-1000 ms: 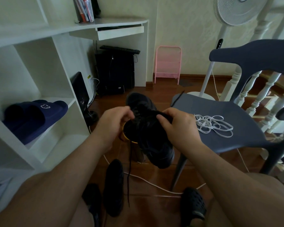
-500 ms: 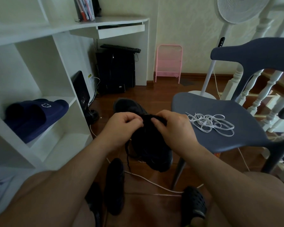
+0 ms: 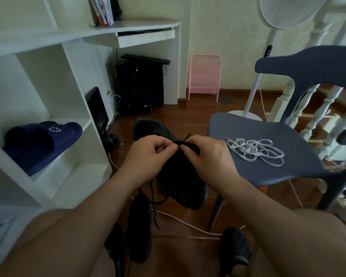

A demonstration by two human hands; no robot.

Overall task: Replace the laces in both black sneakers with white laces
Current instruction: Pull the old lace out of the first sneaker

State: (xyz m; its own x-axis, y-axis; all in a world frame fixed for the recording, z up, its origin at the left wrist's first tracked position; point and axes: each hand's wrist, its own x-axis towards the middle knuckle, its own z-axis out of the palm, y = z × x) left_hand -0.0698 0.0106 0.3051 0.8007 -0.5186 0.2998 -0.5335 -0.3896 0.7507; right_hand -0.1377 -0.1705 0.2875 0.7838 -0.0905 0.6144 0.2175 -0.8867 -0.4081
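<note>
Working the black lace [image 3: 155, 198] out of the black sneaker [image 3: 180, 176], held in mid-air between the knees. Left hand [image 3: 148, 156] curling closed, thumb and forefinger pinching at the top of the shoe; right hand [image 3: 206, 156] curling likewise, fingertips pinching the dark lace at the same spot, just beside the left pinch. Both grips meeting at the tongue end, with the toe of the shoe hanging down and away below them.

Loosening row by row rather than yanking (judging by the tight bunching under the fingers, a hard pull risks jamming the lace in an eyelet). Keeping one pinch steadying the upper beside the eyelet while the other draws the lace straight out, away from the shoe. Letting the freed tail trail down below the left grip, as it is doing now, clear of the second black sneaker [image 3: 139, 226] lying on the floor beneath.

White laces [image 3: 256, 150] waiting in a loose tangle on the seat of the grey chair [image 3: 238, 166], just to the right of the right hand and not touched. Saving the untangling of that pile for later, probably, once the eyelets are bare. Exact eyelet being worked: hidden by the fingers, cannot tell.
</note>
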